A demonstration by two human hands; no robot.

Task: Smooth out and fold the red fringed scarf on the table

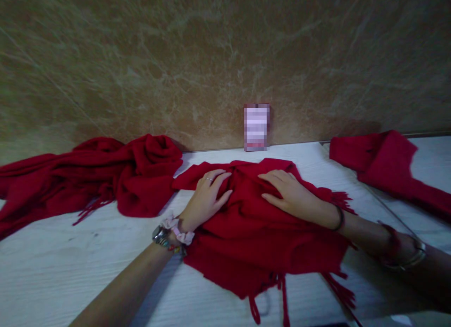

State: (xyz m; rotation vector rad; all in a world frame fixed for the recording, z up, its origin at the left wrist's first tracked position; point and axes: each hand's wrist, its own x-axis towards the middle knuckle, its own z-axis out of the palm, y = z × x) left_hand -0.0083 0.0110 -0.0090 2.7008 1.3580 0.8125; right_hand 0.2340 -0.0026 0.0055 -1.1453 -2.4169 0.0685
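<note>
A red fringed scarf point(253, 242) lies bunched in the middle of the white table point(70, 261). My left hand point(207, 193) rests flat on its upper left part, fingers stretched out and slightly apart. My right hand point(287, 188) lies flat on its upper right part, fingers extended toward the left. Neither hand grips the cloth; both press on top of it. Fringe tassels hang at the scarf's right edge and near the table's front.
A crumpled pile of red scarves point(105, 176) lies at the left. Another red cloth point(384, 165) lies folded at the far right. A small blurred card point(256, 127) leans against the brown marbled wall point(211, 59) behind the table.
</note>
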